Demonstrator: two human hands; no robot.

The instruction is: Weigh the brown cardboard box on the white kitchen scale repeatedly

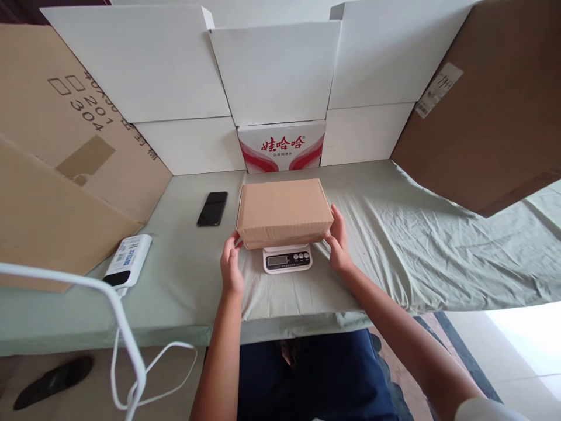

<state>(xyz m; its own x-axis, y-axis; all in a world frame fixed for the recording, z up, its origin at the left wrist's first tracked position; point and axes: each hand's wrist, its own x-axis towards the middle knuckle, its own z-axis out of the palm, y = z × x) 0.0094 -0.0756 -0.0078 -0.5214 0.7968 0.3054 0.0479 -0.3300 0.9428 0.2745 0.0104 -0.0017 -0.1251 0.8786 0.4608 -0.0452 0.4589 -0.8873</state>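
A plain brown cardboard box (284, 204) lies flat over a white digital kitchen scale (288, 260) on a cloth-covered table. My left hand (231, 266) grips the box's near left corner, fingers curled at its lower edge. At the near right corner, my right hand (339, 242) holds the opposite side, thumb in front and fingers along the end. Only the front of the scale shows, with its small grey display and round buttons; the box hides its platform. Whether the box's full weight rests on the scale cannot be told.
Left of the box lies a black phone (213, 209). A white power bank (129, 260) with a white cable (170, 346) sits further left. White boxes (276, 73) wall the back, and large cardboard cartons (87, 158) stand at both sides. The green cloth (372, 234) is wrinkled.
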